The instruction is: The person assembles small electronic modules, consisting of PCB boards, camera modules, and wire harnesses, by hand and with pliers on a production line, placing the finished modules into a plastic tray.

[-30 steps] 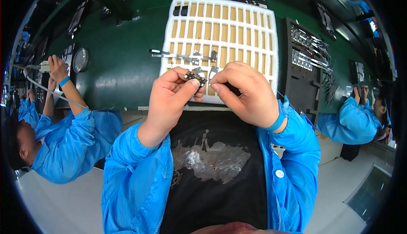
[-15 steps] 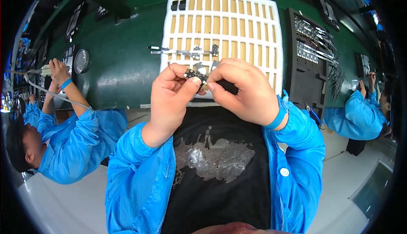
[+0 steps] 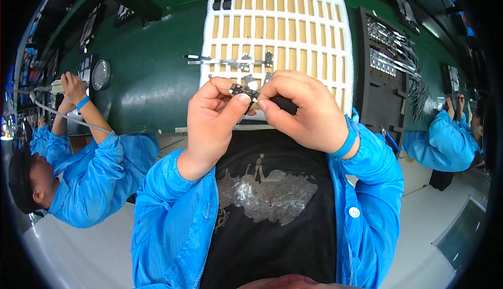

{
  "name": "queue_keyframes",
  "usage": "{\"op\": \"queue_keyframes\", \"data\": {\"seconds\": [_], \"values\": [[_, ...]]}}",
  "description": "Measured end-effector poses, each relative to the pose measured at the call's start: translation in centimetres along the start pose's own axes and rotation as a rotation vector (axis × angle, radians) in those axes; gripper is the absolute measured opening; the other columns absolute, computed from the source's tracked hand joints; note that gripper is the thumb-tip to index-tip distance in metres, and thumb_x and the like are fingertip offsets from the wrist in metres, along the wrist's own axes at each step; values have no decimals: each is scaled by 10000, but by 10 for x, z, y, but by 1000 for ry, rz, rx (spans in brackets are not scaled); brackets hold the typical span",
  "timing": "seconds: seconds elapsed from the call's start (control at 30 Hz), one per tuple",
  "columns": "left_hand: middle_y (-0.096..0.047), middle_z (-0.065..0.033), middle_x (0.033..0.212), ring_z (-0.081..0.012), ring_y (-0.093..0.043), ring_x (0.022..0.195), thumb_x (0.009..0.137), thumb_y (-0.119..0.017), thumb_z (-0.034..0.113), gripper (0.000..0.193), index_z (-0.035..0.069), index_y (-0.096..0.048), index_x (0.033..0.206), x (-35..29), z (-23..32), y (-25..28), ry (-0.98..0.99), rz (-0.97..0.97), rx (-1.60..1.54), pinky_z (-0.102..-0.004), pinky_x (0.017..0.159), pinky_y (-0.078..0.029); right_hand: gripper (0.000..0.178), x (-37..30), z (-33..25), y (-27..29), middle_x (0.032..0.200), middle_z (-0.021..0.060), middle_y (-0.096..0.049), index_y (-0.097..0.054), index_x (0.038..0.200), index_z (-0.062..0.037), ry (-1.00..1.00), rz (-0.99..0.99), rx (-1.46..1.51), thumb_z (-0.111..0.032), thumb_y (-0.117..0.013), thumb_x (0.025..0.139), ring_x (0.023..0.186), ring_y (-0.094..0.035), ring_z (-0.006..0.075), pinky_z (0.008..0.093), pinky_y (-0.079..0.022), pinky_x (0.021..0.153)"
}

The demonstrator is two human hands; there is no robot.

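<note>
A flat, pale-spotted black part [image 3: 244, 92] is held by the left hand [image 3: 211, 117], the right hand [image 3: 306, 112] pinched at its right end.

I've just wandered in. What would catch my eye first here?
Probably the large white gridded tray at upper centre, its slots mostly tan inside. Just in front of its near edge, the left hand pinches a small black part, with the right hand at the part's right end. To the right lies a dark tray bearing rows of small pieces.
</note>
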State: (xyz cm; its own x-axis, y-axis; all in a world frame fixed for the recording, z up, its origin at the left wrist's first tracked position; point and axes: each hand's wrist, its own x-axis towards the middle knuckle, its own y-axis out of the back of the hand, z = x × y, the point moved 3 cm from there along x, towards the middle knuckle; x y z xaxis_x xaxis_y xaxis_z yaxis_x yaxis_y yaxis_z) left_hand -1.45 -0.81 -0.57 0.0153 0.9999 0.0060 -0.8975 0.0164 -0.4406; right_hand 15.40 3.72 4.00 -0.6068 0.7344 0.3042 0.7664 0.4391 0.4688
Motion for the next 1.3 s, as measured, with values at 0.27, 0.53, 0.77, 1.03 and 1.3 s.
{"op": "queue_keyframes", "data": {"seconds": [0.27, 0.53, 0.77, 1.03, 1.3], "values": [[-687, -81, 951, -96, -645, 829, 937, -612, 0, 67, 10, -567, 985, -1, 0, 1, 4, -2, 44, -262, 757, -558, 82, 0, 1, -1, 785, 115, -603, -605, 867, -1, -17, -3, 5, 21, -653, 804, 722, -612, 266, 337, -493, 672], [-691, -76, 948, -93, -642, 827, 938, -623, 11, 69, 17, -568, 980, -1, 1, -2, -12, 20, 43, -251, 758, -548, 67, 0, 6, -3, 789, 108, -606, -604, 872, 3, -78, -7, 68, 18, -644, 820, 732, -617, 240, 320, -493, 676], [-687, -75, 936, -95, -642, 833, 940, -618, 5, 62, 15, -564, 969, -1, -2, -4, -52, 43, 81, -247, 774, -537, 72, -5, 7, -10, 787, 103, -604, -605, 870, 4, -80, 64, 67, 25, -647, 814, 720, -605, 234, 313, -483, 667], [-597, -46, 892, -97, -586, 789, 930, -556, -29, 79, 42, -527, 914, -2, 3, -12, 2, 78, 100, -231, 748, -475, 76, -6, 6, -8, 779, 107, -593, -603, 879, 6, -15, 84, 75, 23, -646, 819, 707, -592, 250, 314, -466, 644], [-671, -60, 953, -75, -622, 857, 944, -599, -6, 48, 14, -564, 969, -2, 0, -2, -10, 13, 40, -227, 776, -515, 81, -6, 7, -9, 778, 112, -589, -600, 880, 10, -13, 71, 65, 22, -648, 815, 717, -597, 255, 320, -470, 657]]}}
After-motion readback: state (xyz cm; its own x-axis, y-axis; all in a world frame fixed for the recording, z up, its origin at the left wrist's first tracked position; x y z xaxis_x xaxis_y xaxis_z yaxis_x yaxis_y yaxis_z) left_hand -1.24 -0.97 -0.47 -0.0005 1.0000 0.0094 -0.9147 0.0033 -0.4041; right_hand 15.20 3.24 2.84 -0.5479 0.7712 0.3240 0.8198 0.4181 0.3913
